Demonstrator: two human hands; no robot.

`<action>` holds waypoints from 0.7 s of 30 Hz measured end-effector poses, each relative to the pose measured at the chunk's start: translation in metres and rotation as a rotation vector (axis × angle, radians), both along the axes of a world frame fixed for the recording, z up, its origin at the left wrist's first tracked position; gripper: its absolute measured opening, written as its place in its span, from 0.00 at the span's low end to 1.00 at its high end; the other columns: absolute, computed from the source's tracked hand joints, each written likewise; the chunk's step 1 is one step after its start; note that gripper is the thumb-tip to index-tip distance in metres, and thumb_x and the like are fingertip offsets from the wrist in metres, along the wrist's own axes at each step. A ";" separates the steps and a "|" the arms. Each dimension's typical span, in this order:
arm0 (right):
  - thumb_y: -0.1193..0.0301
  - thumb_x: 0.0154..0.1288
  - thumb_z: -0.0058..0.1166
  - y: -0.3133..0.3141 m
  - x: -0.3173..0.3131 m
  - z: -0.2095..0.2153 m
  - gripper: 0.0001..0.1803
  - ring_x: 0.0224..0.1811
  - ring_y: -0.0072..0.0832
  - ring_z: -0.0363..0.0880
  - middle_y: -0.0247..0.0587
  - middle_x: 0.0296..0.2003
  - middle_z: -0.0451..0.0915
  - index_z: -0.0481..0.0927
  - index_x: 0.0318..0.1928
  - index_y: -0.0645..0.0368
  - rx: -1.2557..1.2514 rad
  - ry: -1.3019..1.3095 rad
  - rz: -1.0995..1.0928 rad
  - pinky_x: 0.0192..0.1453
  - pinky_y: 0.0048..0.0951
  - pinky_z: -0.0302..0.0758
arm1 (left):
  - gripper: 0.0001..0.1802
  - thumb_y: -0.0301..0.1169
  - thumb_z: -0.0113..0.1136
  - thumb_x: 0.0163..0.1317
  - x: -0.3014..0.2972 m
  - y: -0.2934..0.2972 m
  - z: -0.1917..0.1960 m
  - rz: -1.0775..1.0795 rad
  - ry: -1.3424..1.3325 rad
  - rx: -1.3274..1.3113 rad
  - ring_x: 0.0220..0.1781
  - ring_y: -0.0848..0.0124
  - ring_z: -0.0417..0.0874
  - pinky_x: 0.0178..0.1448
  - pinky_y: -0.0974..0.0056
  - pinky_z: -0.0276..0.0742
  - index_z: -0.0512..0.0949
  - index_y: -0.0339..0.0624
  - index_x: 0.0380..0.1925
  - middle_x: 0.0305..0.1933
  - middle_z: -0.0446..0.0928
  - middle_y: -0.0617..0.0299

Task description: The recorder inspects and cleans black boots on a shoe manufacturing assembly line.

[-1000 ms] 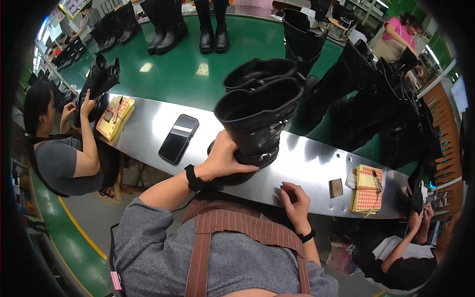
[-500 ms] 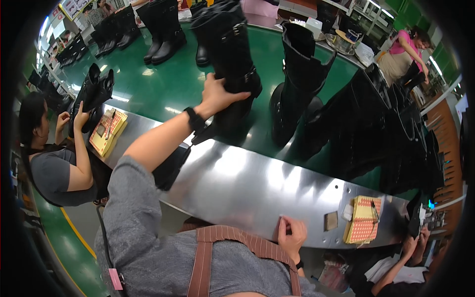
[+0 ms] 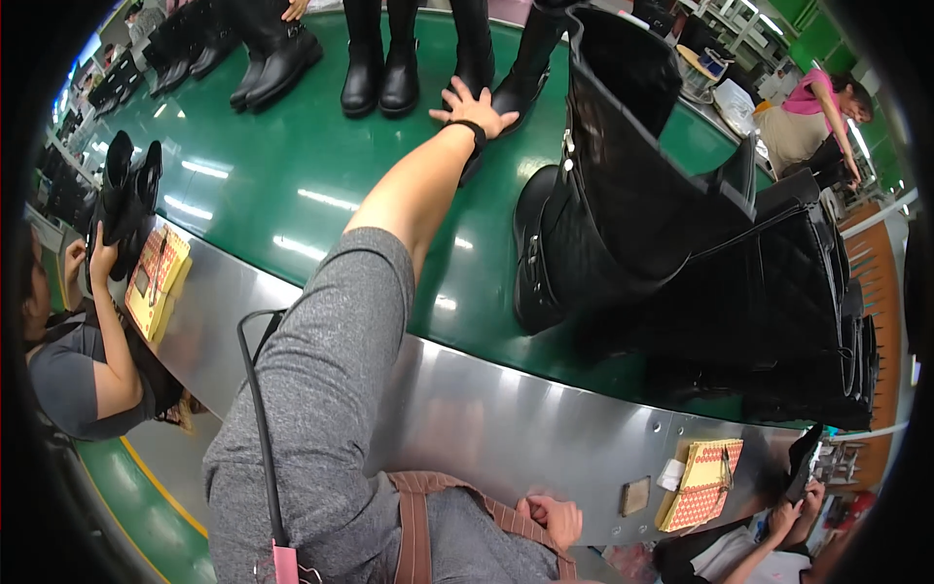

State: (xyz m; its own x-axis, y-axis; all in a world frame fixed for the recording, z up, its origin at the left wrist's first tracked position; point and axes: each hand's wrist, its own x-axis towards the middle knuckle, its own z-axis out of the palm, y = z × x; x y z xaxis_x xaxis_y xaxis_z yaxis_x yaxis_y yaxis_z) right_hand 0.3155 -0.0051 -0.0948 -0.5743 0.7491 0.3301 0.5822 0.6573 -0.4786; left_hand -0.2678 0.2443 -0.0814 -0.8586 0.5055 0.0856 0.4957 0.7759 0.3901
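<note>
My left hand point(image 3: 475, 112) reaches out to the far side of the green table surface, its fingers spread and nothing held in them. Just beyond its fingertips stand a pair of black boots, a left boot point(image 3: 474, 44) and a right boot point(image 3: 528, 73); whether the hand touches them I cannot tell. My right hand point(image 3: 555, 522) is curled into a loose fist near the steel edge, in front of my body, with nothing visible in it. A tall black boot point(image 3: 618, 185) with buckles stands large to the right of my left arm.
More black boots point(image 3: 379, 73) line the far side, and several lie massed at the right point(image 3: 769, 292). Patterned yellow pads point(image 3: 702, 484), point(image 3: 159, 277) lie on the steel strip point(image 3: 486, 419), beside a small square block point(image 3: 635, 496). Co-workers sit at left and lower right.
My left hand has let go of the tall buckled boot it held and now stretches open toward the far side. My right hand has drawn closer to my body.
</note>
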 end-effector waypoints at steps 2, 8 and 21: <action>0.70 0.38 0.69 0.001 0.004 -0.005 0.12 0.19 0.23 0.67 0.19 0.15 0.68 0.79 0.26 0.44 -0.003 -0.001 0.036 0.27 0.28 0.60 | 0.44 0.65 0.51 0.58 0.001 -0.012 0.011 -0.054 -0.017 -0.132 0.77 0.39 0.36 0.69 0.24 0.42 0.60 0.54 0.70 0.78 0.33 0.42; 0.69 0.44 0.67 -0.001 -0.002 0.004 0.09 0.20 0.24 0.66 0.22 0.15 0.67 0.80 0.28 0.48 -0.002 0.035 0.049 0.28 0.28 0.59 | 0.42 0.57 0.63 0.55 0.008 -0.060 0.026 -0.266 -0.202 -0.157 0.74 0.48 0.57 0.73 0.45 0.56 0.65 0.54 0.67 0.73 0.55 0.46; 0.71 0.54 0.63 -0.013 -0.003 0.023 0.05 0.23 0.29 0.69 0.29 0.18 0.69 0.79 0.31 0.53 0.005 0.142 0.076 0.31 0.34 0.62 | 0.11 0.30 0.56 0.58 0.097 -0.207 0.208 -0.416 -0.099 0.694 0.36 0.75 0.81 0.42 0.70 0.75 0.83 0.39 0.38 0.33 0.83 0.62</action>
